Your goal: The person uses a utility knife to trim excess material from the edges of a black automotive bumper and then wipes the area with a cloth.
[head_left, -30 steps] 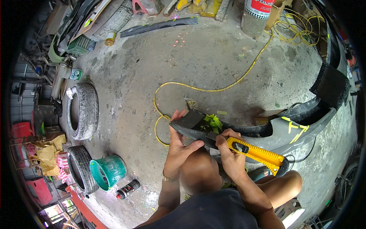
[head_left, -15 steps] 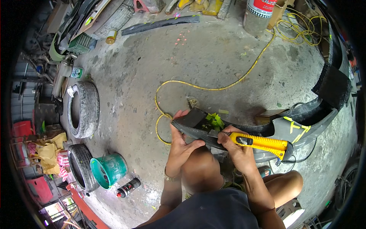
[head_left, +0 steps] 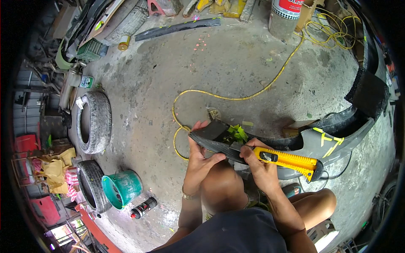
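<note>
A long grey car bumper (head_left: pixel 314 147) curves from the far right toward me, its dark hollow inner side facing up. My left hand (head_left: pixel 199 158) grips its tapered near end, thumb along the outer edge and fingertips behind. My right hand (head_left: pixel 260 166) is closed round a yellow utility knife (head_left: pixel 291 161). The knife's blade end lies against the bumper's edge, just right of my left thumb; the blade tip is hard to make out. Crumpled green tape (head_left: pixel 237 133) sits inside the bumper near the knife. Strips of yellow-green tape (head_left: pixel 333 147) stick to the bumper farther right.
A yellow hose (head_left: pixel 228 98) loops over the concrete floor. Two tyres (head_left: pixel 99 122), a teal bucket (head_left: pixel 130 185) and a black bottle (head_left: pixel 144 207) are at the left. A metal cylinder (head_left: pixel 282 27) stands at the back; a dark trim strip (head_left: pixel 177 28) lies farther left.
My right hand and the knife have shifted very slightly left along the bumper edge. My left hand keeps its grip; the view itself has moved a little.
</note>
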A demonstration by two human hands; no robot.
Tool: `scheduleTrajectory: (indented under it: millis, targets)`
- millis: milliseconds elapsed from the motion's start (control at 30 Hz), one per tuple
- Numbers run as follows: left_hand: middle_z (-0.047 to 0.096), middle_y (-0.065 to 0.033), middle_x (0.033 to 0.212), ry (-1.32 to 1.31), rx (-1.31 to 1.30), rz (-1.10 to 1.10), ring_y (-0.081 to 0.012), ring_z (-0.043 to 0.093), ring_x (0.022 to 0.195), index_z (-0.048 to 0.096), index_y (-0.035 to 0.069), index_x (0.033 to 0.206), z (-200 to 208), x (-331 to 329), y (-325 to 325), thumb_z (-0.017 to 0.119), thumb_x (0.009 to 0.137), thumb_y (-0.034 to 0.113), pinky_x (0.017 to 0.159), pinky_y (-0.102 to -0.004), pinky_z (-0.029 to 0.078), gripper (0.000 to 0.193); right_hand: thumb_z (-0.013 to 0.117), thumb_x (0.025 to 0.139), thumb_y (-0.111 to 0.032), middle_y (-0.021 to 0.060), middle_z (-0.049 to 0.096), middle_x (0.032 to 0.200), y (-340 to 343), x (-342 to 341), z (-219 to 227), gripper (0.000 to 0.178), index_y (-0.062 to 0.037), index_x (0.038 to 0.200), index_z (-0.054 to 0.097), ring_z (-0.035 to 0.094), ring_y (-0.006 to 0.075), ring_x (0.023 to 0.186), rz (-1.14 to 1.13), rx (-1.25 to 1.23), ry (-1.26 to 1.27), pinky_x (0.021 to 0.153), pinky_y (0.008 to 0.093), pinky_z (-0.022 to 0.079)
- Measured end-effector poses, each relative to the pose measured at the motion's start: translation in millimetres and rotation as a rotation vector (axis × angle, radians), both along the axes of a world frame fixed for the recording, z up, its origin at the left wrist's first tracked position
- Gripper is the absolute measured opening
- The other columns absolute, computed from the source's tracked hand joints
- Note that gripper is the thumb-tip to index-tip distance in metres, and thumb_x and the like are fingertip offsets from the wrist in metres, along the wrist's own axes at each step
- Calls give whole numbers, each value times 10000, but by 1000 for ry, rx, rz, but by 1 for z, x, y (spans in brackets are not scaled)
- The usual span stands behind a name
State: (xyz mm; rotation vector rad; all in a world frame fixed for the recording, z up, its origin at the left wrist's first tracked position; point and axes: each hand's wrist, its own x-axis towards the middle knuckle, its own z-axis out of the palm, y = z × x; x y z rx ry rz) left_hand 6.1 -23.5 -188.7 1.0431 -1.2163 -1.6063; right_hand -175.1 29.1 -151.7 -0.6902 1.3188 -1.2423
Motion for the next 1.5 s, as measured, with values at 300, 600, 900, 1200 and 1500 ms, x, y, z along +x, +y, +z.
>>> scheduleTrajectory:
  millis: [300,600,900,1200,1500]
  targets:
    - [281,-75,1564,11,18,9,-216,353,1431,169,101,1566,0,0,0,848,758,8,1187,-379,311,1060,654,962,-164,-20,478,684,0,0,-3,201,-11,851,586,412,61,653,7,-18,22,579,258,367]
    - [284,-77,1558,18,17,14,-215,356,1427,175,100,1559,-1,0,-1,864,754,38,1190,-384,305,1062,675,950,-149,60,544,714,-5,-10,5,186,0,871,599,487,138,646,97,-71,158,601,299,419]
    - [343,-96,1509,-57,-45,-16,-223,404,1388,190,82,1537,0,0,-3,855,766,43,1170,-383,333,1019,729,906,-137,126,672,940,-35,-46,-4,168,10,963,670,636,340,863,381,-316,434,763,414,510]
    - [346,-96,1507,-51,-59,-17,-226,411,1383,170,95,1537,-3,2,-3,846,763,13,1159,-387,347,1030,739,927,-172,22,624,834,-66,-63,-10,215,23,969,658,537,106,801,654,-168,166,746,294,488]
    - [332,-87,1518,-59,-26,-23,-234,407,1395,169,108,1546,-6,5,-3,851,762,14,1158,-410,357,1044,713,951,-198,11,635,801,-61,-57,-33,181,-31,911,655,585,99,756,608,-53,-239,693,269,476]
